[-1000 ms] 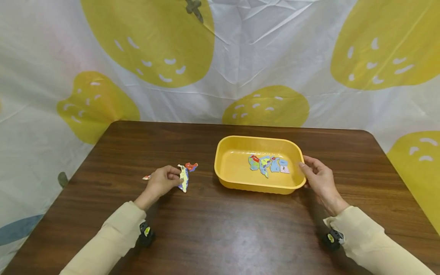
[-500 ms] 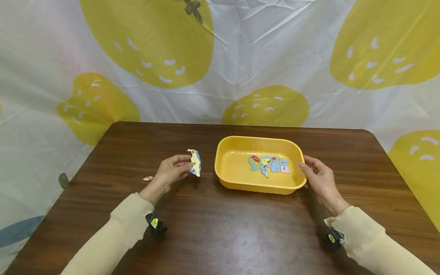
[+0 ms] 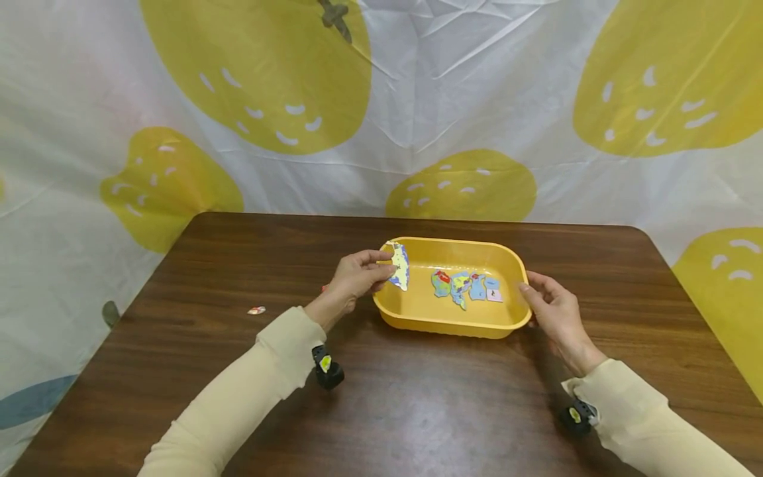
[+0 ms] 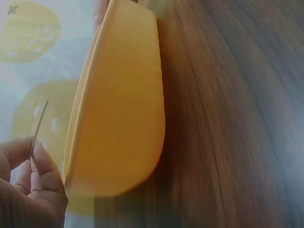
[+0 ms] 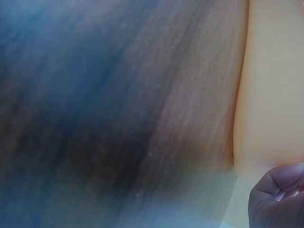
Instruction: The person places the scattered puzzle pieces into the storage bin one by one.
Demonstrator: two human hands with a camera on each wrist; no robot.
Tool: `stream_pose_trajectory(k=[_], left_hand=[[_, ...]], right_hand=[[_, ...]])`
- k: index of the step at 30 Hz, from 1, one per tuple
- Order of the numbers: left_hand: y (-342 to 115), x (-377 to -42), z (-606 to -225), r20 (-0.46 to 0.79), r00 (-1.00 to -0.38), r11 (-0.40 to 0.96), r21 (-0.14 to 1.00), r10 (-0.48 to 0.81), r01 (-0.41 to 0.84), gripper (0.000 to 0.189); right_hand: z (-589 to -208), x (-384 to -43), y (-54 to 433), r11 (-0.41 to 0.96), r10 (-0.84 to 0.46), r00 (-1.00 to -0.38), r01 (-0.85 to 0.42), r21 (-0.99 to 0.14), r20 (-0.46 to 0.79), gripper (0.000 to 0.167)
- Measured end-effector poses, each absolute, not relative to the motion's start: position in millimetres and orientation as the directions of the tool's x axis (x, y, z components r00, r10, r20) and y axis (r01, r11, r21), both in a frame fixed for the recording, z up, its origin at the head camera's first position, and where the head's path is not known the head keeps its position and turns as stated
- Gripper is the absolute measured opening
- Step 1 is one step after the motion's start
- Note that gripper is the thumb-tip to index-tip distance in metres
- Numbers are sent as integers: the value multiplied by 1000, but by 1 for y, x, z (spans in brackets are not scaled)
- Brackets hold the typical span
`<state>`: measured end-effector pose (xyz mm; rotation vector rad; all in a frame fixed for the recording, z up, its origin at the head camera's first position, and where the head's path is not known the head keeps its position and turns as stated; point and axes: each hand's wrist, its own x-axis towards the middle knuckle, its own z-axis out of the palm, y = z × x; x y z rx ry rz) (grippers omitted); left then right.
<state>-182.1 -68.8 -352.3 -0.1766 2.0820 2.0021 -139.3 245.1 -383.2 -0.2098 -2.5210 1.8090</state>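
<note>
Between thumb and fingers my left hand (image 3: 354, 281) pinches a flat puzzle piece (image 3: 401, 265), pale yellow with a blue-purple edge, printed like a map. The piece is over the left end of a yellow plastic basin (image 3: 447, 326). In the left wrist view the same puzzle piece (image 4: 40, 124) appears edge-on, a thin line above the basin's rim. My right hand (image 3: 554, 311) grips the basin's right end, thumb on the rim; its other fingers are partly hidden. Several map-coloured pieces (image 3: 460, 285) lie on the basin floor, toward its right half.
A small red and white piece (image 3: 256, 310) lies on the brown wooden table (image 3: 381, 411) at left. Another red piece (image 3: 324, 288) is mostly hidden behind my left hand. A lemon-patterned cloth (image 3: 334, 179) hangs behind the table's far edge.
My left hand has lifted the yellow puzzle piece off the table and carried it right, to above the basin's left end. The right hand and basin have stayed put.
</note>
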Motion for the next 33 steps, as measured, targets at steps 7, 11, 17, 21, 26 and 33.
stream_pose_trajectory(k=[7, 11, 17, 21, 26, 33], left_hand=[[-44, -187, -346, -214, -970, 87, 975, 116, -204, 28], [-33, -191, -347, -229, -967, 113, 970, 111, -216, 27], [-18, -195, -356, -256, -962, 87, 965, 97, -248, 27], [-10, -195, -361, -277, -956, 95, 959, 97, -268, 29], [-5, -196, -367, -308, -950, 140, 944, 48, -298, 28], [-3, -200, -372, -348, -937, 241, 910, 2, -338, 31]], right_hand=[[-384, -141, 245, 318, 132, -990, 89, -944, -49, 52], [-385, -141, 245, 313, 134, -990, 82, -946, -41, 50], [-385, -141, 246, 309, 130, -991, 79, -948, -41, 50], [-385, -141, 246, 316, 133, -990, 84, -945, -43, 50], [-384, -142, 244, 321, 132, -990, 88, -943, -47, 50], [-383, -143, 244, 311, 135, -990, 83, -947, -42, 49]])
